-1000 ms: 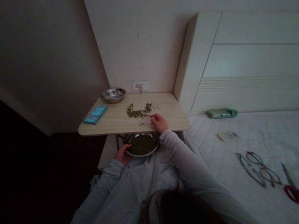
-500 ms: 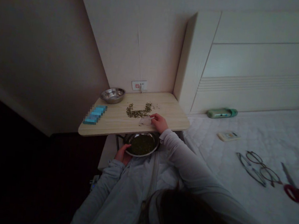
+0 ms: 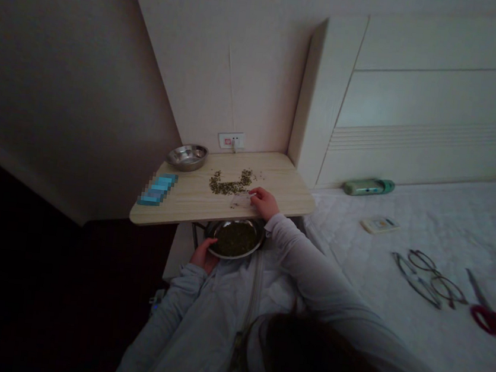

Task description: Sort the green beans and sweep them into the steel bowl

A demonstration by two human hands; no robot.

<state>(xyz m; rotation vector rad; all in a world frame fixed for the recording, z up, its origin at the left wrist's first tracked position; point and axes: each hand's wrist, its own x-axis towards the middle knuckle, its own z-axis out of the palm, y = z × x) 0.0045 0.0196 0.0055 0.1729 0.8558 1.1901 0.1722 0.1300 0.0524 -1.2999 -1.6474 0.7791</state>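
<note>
Left hand grips bowl, right pinches clear piece

Left hand [image 3: 205, 256] closed on rim of steel bowl [image 3: 235, 239], below table edge. Right hand [image 3: 264, 203], fingers nearly together, pinches clear piece [image 3: 243, 200] on table [image 3: 183, 202]; small green bits [image 3: 228, 187] just beyond.

green bits [image 3: 230, 188] | loose U, tabletop [image 3: 192, 200] | steel bowl [image 3: 234, 258] | green-filled, near edge

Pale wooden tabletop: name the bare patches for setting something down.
Bare: the patch between the pixelated blue rectangle and the scattered green-brown bits, and the right end beyond the right hand. Crowded: the middle, where those bits lie near that hand, and the back-left corner, filled by the shiny metal bowl.
</note>
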